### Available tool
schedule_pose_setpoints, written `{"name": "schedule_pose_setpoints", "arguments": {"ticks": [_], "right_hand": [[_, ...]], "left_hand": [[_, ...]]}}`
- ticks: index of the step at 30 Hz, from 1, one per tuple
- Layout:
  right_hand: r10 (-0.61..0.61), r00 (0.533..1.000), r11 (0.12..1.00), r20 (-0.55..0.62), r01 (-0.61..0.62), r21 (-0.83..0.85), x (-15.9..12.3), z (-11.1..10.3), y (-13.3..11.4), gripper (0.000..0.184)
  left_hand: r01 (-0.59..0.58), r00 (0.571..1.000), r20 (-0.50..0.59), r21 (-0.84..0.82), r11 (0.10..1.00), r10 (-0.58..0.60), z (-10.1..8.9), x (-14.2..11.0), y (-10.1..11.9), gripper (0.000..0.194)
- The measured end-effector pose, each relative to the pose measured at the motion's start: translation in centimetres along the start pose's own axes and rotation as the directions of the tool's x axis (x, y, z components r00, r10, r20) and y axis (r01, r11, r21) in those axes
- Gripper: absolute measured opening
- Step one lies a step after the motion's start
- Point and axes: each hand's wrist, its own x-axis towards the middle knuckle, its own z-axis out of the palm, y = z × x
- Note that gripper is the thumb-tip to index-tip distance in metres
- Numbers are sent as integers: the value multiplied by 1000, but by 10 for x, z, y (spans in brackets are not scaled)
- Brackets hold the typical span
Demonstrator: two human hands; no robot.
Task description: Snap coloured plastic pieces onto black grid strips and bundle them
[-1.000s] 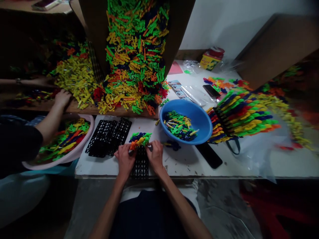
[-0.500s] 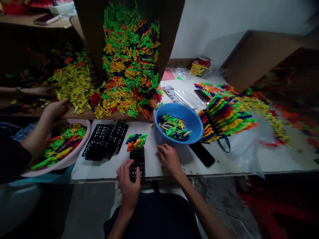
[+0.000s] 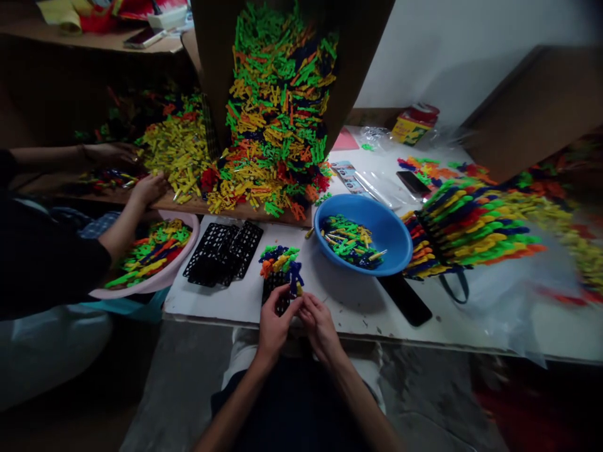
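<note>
A black plastic grid lies at the near edge of the white table, its far end filled with a clump of coloured plastic pegs. My left hand grips the grid's near end with curled fingers. My right hand is beside it, fingers pinched together close to a blue peg at the grid; whether it holds that peg I cannot make out. A blue bowl with more coloured pegs stands just right of the grid.
Black empty grids lie left of mine. A big heap of pegs spills from a brown box behind. Filled grids and a black phone lie right. A co-worker's hands work over a pink basin at left.
My right hand came back from the table near the blue bowl to the grid beside my left hand. A blue peg now stands at the clump's near edge. The camera shifted.
</note>
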Motion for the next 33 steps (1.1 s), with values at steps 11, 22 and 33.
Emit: {"name": "schedule_pose_setpoints", "arguments": {"ticks": [11,22,33], "right_hand": [[-305,910,716,280,413,-562,9,-1,7,25],[-302,678,22,670,708,-706,-19,8,48,45],[-169,692,115,702,721,-683,-16,-1,32,46]], "left_hand": [[-55,997,-54,130,990,62,-24,10,6,30],[-161,969,-139,278,947,206,-53,2,-4,27],[-287,934,-4,590,755,358,-50,25,-9,20]]}}
